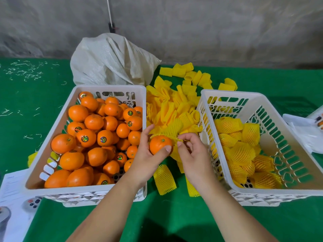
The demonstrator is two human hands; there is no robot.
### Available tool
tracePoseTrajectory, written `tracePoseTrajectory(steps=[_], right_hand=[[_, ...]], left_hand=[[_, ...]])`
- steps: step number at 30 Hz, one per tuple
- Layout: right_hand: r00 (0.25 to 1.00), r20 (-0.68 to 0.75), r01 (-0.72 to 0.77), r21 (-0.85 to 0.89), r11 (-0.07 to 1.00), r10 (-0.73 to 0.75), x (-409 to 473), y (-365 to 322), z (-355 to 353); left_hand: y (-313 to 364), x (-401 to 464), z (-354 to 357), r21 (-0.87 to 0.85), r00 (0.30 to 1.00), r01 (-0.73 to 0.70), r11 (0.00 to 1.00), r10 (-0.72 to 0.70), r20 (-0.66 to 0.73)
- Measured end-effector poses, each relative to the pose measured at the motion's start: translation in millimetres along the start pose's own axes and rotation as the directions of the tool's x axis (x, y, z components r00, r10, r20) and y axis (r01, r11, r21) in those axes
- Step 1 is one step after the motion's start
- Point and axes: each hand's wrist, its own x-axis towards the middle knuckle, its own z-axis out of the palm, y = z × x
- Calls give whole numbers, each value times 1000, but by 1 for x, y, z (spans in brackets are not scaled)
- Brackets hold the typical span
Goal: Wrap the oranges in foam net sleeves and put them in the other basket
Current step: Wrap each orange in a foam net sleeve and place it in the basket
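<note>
Gripping an orange (160, 143), both hands, foam sleeve (172, 131) pinched.

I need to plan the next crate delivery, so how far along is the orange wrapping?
Done: several wrapped oranges lie in the right basket, covering only part of its floor. In hand: the left hand holds a bare orange while the right hand pinches a foam sleeve at it. Left: the left basket is still heaped with unwrapped oranges. Most of the job remains.
</note>
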Motion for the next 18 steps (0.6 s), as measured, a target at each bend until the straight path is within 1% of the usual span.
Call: tracePoseTrajectory(steps=[2, 5, 7, 8, 9, 11, 12, 13, 14, 15, 18], right_hand=[[997, 8, 73, -23, 997, -73, -10, -7, 6], [971, -8, 235, -142, 961, -239, -19, -15, 12], [937, 5, 339, -253, 906, -349, -17, -18, 16], [922, 21, 372, -314, 873, -386, -16, -19, 18], [915, 38, 387, -368, 846, -402, -14, -19, 20], [918, 90, 386, -426, 818, -387, -10, -20, 20], [920, 136, 389, -427, 816, -368, -7, -21, 18], [914, 190, 405, -413, 815, -358, -4, -22, 14], [900, 238, 433, -398, 809, -364, 0, -23, 9], [885, 270, 461, -393, 796, -380, 3, -24, 3], [846, 291, 533, -434, 726, -447, 12, -29, -13]], left_hand=[[2, 0, 5, 37, 999, -1, 999, 3, -51], [2, -3, 12, -32, 990, -10, 999, 6, -144], [2, -4, 15, -50, 987, -25, 998, 17, -162], [1, -4, 13, -68, 990, -18, 997, 9, -137], [0, -4, 10, -108, 996, 2, 994, -12, -89], [-1, -4, 0, -203, 997, 57, 977, -45, 62], [-1, -5, -6, -214, 991, 65, 975, -38, 130], [0, -6, -10, -189, 985, 53, 981, -20, 170], [0, -6, -11, -171, 985, 25, 985, 6, 175], [-1, -6, -10, -168, 988, -2, 986, 27, 149], [-3, -6, -1, -217, 999, -49, 975, 53, 11]])
